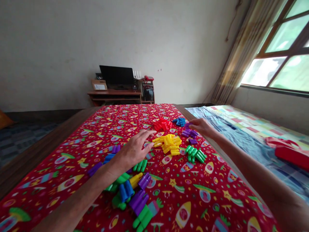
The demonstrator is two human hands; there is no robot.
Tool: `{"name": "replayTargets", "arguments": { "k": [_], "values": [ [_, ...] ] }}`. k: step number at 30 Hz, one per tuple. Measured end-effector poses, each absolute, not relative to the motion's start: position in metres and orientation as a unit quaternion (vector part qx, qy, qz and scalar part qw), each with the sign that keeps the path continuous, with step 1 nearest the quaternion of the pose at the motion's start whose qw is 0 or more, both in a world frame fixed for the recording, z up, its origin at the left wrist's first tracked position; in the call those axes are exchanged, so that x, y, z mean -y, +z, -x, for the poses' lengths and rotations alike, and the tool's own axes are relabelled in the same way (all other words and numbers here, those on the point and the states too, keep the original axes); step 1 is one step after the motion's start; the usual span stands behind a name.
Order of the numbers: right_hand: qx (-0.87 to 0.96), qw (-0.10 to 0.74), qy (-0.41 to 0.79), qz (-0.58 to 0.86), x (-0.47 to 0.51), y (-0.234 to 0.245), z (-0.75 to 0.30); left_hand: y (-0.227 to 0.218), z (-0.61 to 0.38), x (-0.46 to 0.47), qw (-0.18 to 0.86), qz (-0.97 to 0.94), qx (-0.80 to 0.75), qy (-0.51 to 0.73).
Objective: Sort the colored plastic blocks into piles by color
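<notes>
My left hand (138, 146) hovers over the red cloth just left of a pile of yellow plastic building pieces (169, 143). Its thumb and fingers are apart and nothing shows between them. At the cloth's right side, my right hand (200, 126) pinches a purple plastic piece (188, 125), beside a pile of blue pieces (180, 121). Just below it lie more purple pieces (190, 133). Red pieces (162, 124) form a pile behind the yellow ones, and green pieces (195, 154) lie to their right front. A mixed heap (126, 190) of green, blue, purple and yellow pieces spreads under my left forearm, partly hidden.
A rocket-patterned red cloth (183, 183) covers the table. Beyond its far end stands a desk (116, 92) with a monitor (117, 77), a cardboard box (99, 85) and a red telephone (149, 78). On the right is a bed with a checked cover (241, 119).
</notes>
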State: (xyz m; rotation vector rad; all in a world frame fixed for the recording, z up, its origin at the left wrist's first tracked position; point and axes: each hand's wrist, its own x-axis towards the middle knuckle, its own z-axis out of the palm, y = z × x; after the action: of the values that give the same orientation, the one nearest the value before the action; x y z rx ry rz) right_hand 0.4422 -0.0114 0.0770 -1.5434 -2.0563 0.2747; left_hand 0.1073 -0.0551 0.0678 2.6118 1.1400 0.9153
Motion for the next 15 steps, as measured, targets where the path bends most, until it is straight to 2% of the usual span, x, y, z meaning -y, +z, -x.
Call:
{"name": "replayTargets", "arguments": {
  "k": [3, 5, 11, 15],
  "values": [
    [0.780, 0.181, 0.110, 0.589, 0.011, 0.064, -0.458, 0.067, -0.109, 0.056, 0.080, -0.882, -0.360, 0.294],
    [0.788, 0.148, 0.109, 0.587, 0.012, 0.054, -0.460, 0.065, -0.110, 0.056, 0.077, -0.887, -0.354, 0.286],
    [0.769, 0.159, -0.009, 0.619, 0.022, 0.046, -0.456, 0.062, -0.106, 0.053, 0.070, -0.890, -0.352, 0.281],
    [0.773, 0.099, -0.008, 0.626, 0.036, 0.048, -0.458, 0.062, -0.105, 0.052, 0.066, -0.891, -0.347, 0.284]
  ]
}}
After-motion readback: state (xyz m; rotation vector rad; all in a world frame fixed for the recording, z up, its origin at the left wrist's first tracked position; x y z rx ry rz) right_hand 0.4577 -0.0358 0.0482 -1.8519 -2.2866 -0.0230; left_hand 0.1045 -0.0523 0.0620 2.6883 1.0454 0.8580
